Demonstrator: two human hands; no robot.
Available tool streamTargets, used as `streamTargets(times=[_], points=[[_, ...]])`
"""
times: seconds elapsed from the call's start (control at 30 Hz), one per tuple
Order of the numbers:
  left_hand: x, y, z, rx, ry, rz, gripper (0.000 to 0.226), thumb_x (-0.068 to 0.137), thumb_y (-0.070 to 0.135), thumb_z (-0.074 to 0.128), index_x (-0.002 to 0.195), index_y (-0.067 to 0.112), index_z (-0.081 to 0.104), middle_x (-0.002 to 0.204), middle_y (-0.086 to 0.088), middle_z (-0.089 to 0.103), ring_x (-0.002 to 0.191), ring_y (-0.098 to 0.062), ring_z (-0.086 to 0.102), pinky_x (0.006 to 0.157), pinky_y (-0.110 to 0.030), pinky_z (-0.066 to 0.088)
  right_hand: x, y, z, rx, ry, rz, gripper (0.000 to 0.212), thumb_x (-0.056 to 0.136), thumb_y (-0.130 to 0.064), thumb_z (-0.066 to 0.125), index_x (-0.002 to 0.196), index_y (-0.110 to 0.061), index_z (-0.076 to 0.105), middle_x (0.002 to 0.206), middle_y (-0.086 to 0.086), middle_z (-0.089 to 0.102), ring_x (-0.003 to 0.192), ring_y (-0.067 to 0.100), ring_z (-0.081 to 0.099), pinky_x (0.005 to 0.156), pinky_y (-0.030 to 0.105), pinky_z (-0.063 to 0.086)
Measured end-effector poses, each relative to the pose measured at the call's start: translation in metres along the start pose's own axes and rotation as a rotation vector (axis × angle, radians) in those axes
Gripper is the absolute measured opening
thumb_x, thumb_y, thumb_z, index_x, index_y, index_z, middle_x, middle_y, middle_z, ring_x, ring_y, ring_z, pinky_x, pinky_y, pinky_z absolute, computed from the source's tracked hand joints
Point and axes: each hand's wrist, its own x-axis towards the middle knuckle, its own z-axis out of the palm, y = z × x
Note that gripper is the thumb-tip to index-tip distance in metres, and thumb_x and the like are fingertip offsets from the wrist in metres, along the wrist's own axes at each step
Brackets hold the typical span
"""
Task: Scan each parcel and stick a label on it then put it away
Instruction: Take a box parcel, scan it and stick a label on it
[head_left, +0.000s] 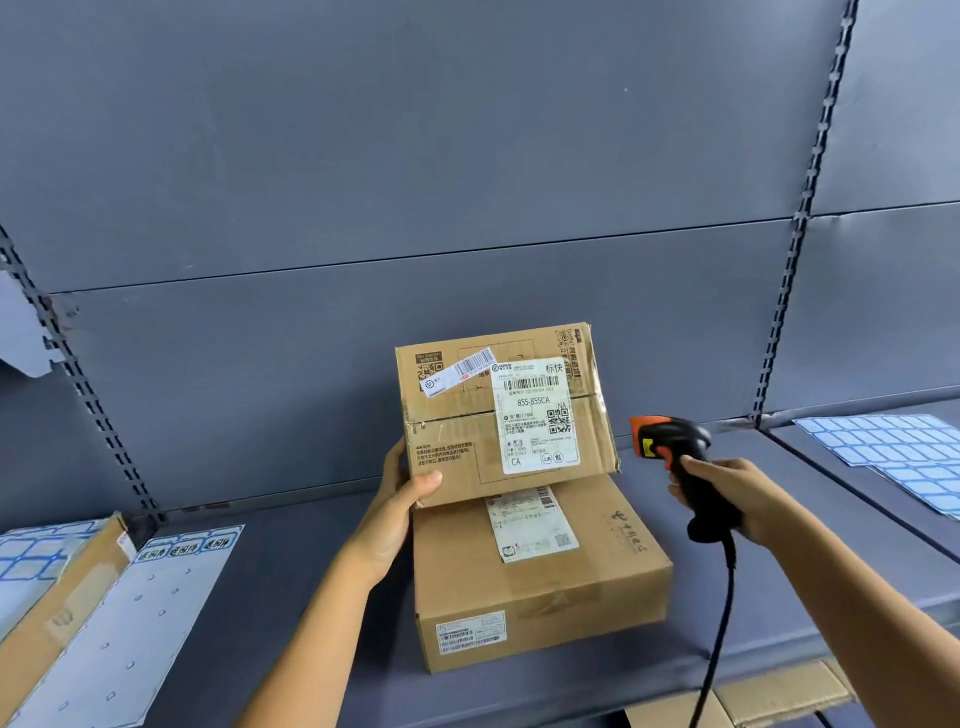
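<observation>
My left hand (402, 493) grips the lower left corner of a brown cardboard parcel (457, 431), tilted up with its white shipping label (537, 415) facing me. Its lower edge sits over a second, larger cardboard parcel (540, 577) that lies flat on the grey shelf (311, 571) and carries its own white label. To the right, my right hand (727, 499) holds a black and orange barcode scanner (670, 441) by its handle. The scanner's head points left toward the raised parcel, with a gap between them. Its black cable hangs down past the shelf's front edge.
A mostly peeled label sheet (135, 623) with three blue-edged labels at its top lies on the shelf at left, beside a cardboard box (52, 618) holding more label sheets. Sheets of blue-bordered blank labels (893, 447) lie at right. Cardboard (779, 696) shows below the shelf.
</observation>
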Motion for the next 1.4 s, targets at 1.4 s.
streamTargets(times=[1.4], points=[[-0.058,0.048,-0.031,0.166,-0.011,-0.500,0.086,0.080,0.082,0.016,0.143,0.029,0.036,0.147,0.000,0.040,0.136,-0.019,0.035,0.112,-0.041,0.025,-0.055,-0.040,0.111,-0.033,-0.359,0.007,0.047,0.094,-0.049,0.046,0.125,-0.016,0.058,0.111,0.007,0.069,0.082,0.017,0.067,0.083,0.037,0.044]])
